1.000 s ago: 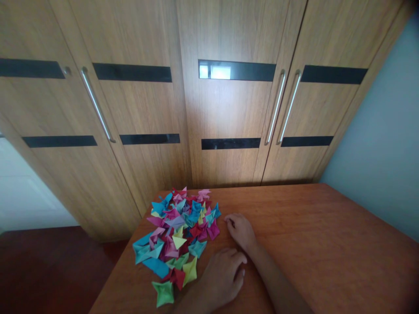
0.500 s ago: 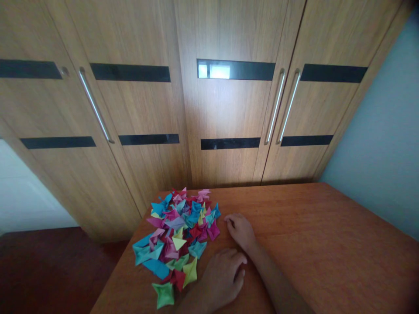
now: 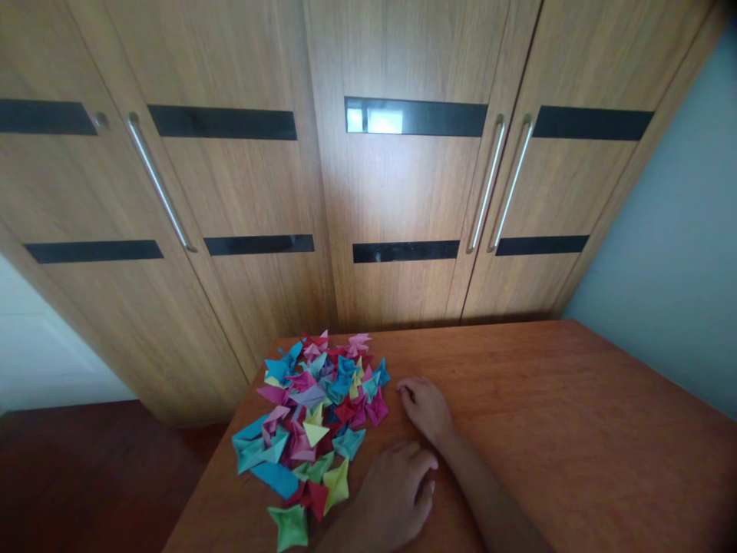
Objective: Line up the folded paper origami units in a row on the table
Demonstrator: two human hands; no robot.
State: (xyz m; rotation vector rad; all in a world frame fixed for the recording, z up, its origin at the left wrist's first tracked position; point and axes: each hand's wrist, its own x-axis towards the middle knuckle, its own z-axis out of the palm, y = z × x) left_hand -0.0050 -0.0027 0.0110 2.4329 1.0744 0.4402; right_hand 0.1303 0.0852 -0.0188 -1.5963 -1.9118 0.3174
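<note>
A heap of folded paper pieces [image 3: 311, 395] in pink, blue, red, purple, yellow and green covers the left part of the wooden table [image 3: 546, 430]. Just right of the heap's near end, my left hand [image 3: 397, 488] rests on the tabletop, loosely bent, thumb and forefinger apart, nothing visible in it. Farther forward lies my right hand [image 3: 426, 407], beside the heap's right edge but apart from it. Its fingers are curled in and I see nothing in them. Closest to my left forearm are a yellow folded piece [image 3: 337, 485] and a green one [image 3: 289, 527].
Behind the table stands a wooden wardrobe [image 3: 397, 184] with dark strips and metal handles [image 3: 512, 184]. A pale wall [image 3: 679, 253] borders the right side. Past the table's left edge, a dark red floor [image 3: 97, 476] and a white panel [image 3: 51, 346] show.
The view has shifted slightly. Both hands stay resting on the table, and the heap of folded paper looks the same.
</note>
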